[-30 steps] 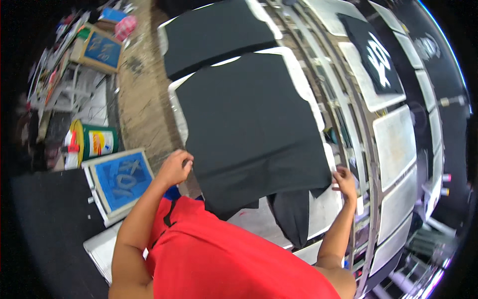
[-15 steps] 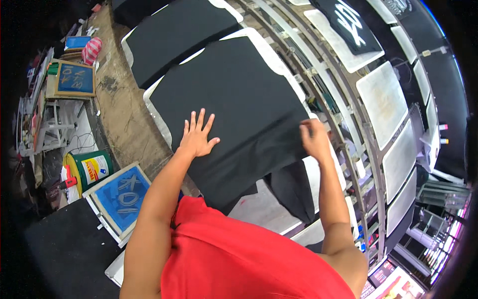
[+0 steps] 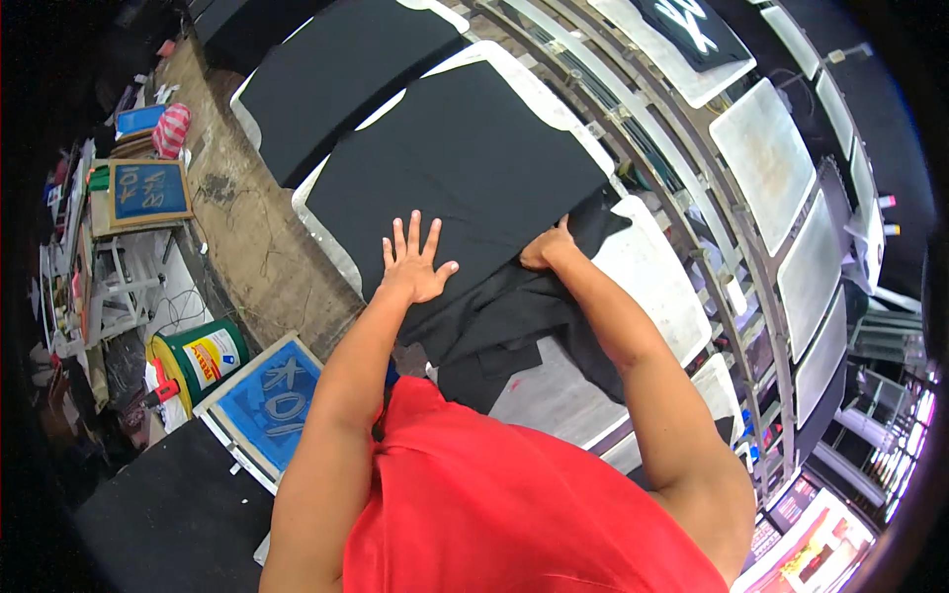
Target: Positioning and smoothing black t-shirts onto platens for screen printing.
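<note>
A black fabric panel [image 3: 465, 148], cut like a shirt piece, lies on a white printing board [image 3: 652, 247]. My left hand [image 3: 415, 272] rests flat on its left side, fingers spread. At the panel's near right, my right hand [image 3: 547, 247] is curled into the cloth, fingers bent and partly hidden by it. Folds of the black fabric bunch up below and beside this hand. The board's bare white surface shows to the right of the bunched cloth.
Another black panel [image 3: 346, 74] covers the board beyond. Metal rails [image 3: 682, 217] run along the right, with more white boards [image 3: 766, 163] past them. A blue framed screen [image 3: 277, 395] and a green bucket [image 3: 203, 356] stand at left. A grey board [image 3: 554, 395] lies close to my body.
My right hand has moved left and inward from the panel's right edge, and the near right cloth has drawn in and bunched. My left hand stays spread on the fabric.
</note>
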